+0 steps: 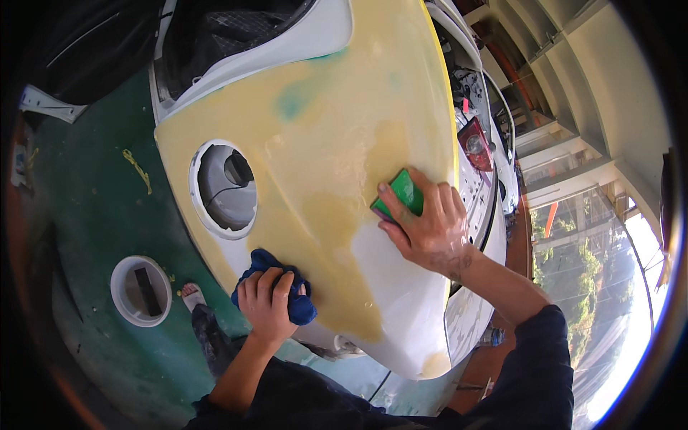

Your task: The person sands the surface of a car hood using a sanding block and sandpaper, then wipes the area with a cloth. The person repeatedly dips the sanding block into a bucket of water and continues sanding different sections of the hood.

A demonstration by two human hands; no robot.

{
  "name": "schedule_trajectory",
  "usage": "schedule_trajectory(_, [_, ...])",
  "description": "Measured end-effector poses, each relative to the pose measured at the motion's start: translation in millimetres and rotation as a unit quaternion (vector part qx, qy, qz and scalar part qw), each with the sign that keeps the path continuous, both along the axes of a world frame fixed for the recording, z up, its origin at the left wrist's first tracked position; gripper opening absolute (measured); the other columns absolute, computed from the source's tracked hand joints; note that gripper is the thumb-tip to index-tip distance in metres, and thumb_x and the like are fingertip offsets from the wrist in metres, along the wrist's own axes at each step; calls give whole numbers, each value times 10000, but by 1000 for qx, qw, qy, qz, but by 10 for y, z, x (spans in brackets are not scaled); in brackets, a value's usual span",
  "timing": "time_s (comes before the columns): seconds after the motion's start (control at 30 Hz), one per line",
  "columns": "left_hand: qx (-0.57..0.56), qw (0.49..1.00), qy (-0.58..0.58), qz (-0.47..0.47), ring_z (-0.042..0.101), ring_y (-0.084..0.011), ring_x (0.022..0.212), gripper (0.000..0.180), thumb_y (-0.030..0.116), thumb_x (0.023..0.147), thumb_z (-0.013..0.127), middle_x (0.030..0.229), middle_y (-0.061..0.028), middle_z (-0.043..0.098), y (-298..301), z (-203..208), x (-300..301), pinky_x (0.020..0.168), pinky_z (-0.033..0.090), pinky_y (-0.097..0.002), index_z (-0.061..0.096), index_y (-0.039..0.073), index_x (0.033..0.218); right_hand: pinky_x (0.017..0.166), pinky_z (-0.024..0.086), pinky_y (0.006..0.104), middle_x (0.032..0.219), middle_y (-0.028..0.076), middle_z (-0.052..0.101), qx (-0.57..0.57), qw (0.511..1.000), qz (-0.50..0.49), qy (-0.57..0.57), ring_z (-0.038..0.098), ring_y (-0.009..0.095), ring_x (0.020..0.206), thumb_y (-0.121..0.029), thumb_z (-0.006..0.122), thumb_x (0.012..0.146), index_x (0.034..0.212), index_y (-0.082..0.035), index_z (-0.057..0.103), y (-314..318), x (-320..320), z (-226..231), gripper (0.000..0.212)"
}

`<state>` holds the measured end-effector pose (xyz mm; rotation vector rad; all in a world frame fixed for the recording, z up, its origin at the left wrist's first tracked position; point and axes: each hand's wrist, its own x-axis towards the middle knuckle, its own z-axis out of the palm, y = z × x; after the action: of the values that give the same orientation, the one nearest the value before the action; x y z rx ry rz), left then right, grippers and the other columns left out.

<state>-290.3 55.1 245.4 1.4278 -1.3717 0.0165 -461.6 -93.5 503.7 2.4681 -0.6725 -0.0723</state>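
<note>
A white car body panel (401,287) with broad yellowish-tan patches and small green spots lies before me, its surface wet in places. My right hand (433,222) is closed around a green sanding block (403,193) and presses it on the panel's upper right part. My left hand (269,301) grips a bunched dark blue cloth (301,309) against the panel's lower left edge. Between the cloth and the window opening, a round fuel filler opening (228,190) shows a grey inside with a dark part.
On the green floor (100,193) at left stands a white bucket (117,304) with a dark flat strip inside. My sandalled foot (192,295) is beside it. A red tail light (475,143) hangs at the panel's right edge. A dark car part (93,43) is at upper left.
</note>
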Motion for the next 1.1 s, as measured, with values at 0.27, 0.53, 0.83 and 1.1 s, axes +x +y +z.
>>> schedule_trajectory(0.27, [7,1000,3,5,625,-351,992,337,238,937,714,1172,-112,659,390,-176,-179,835,469,-502,628,120,1241,838,542,459,1273,215,605,-60,997,32,-27,594,356,1024,-344,829,879,1342,-134,733,-51,101,-135,518])
schedule_trajectory(0.53, [7,1000,17,9,624,-358,1001,358,219,919,730,1171,-114,658,437,-140,-396,834,470,-500,618,119,1244,813,547,447,1250,206,604,-157,981,82,-81,600,353,998,-313,826,891,1335,-144,735,-673,286,213,484])
schedule_trajectory(0.83, [10,1000,18,0,626,-351,994,362,231,908,702,1168,-112,662,464,-87,-516,825,467,-503,644,114,1246,783,553,443,1211,188,619,-167,975,110,-96,611,348,983,-352,843,866,1288,-138,755,-920,330,332,481])
schedule_trajectory(1.1, [32,999,15,3,622,-351,1004,346,190,923,708,1174,-114,656,463,-29,-474,835,467,-500,621,119,1250,809,563,433,1241,175,623,-77,988,118,-61,622,330,989,-347,859,849,1275,-164,768,-530,158,242,473])
